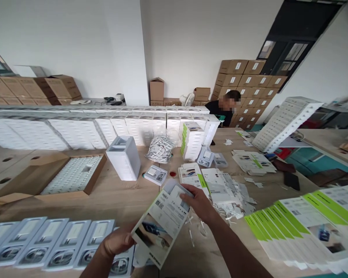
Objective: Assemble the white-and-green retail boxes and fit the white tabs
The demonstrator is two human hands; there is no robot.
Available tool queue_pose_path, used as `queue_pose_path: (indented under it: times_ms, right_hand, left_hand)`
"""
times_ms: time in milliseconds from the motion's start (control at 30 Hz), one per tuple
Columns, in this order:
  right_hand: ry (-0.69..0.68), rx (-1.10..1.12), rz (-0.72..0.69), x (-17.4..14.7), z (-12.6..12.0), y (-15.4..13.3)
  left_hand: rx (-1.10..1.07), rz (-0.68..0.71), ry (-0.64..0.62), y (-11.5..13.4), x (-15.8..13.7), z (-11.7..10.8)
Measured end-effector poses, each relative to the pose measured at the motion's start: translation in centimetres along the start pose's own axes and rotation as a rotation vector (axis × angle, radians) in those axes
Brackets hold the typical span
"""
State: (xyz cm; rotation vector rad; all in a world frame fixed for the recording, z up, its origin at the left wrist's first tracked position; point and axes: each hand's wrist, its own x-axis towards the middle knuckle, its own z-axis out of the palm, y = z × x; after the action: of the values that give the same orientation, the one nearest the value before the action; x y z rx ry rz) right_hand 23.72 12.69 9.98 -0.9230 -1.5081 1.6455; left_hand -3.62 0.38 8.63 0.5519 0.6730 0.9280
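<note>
A printed white carton sleeve point(158, 231) with a photo and a green edge is held tilted over the table between my two hands. My left hand point(118, 241) is closed on its lower left edge. My right hand point(197, 200) grips the upper end, thumb on top, where a light grey plastic tray point(171, 187) shows at the opening. How far the tray sits inside is hidden. Below my left hand lies a row of grey trays point(59, 239), each with a white charger and a coiled cable. Another filled tray point(155, 175) lies beyond the sleeve.
Flat printed sleeves point(301, 227) fan out at the right. Paper scraps point(232, 197) and cut cartons lie in the middle. Behind are a stack of empty trays point(123, 158), bagged cables point(161, 148), an open cardboard box point(72, 175) and rows of white boxes point(127, 129). A co-worker point(224, 108) sits across.
</note>
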Motion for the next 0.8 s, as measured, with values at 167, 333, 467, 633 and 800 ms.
queue_pose_path:
  times_ms: [167, 333, 467, 633, 800]
  right_hand:
    - [-0.032, -0.115, -0.013, 0.5, -0.2, -0.7]
    - [0.018, -0.401, -0.168, 0.2, 0.1, -0.5]
    - [0.126, -0.336, -0.167, -0.3, -0.6, 1.3]
    - [0.099, 0.157, -0.025, -1.1, -0.5, 2.8]
    - [0.067, 0.215, -0.047, -2.2, 0.9, 1.6]
  left_hand:
    - [0.183, -0.034, -0.107, 2.5, 2.9, 2.2]
    - [0.445, 0.197, 0.147, 1.1, 6.3, 4.0]
    - [0.405, 0.293, 0.299, -0.3, 7.3, 5.0]
    - [0.357, 0.457, 0.488, -0.9, 7.5, 6.5]
    - [0.464, 0.429, 0.510, -0.8, 7.3, 6.7]
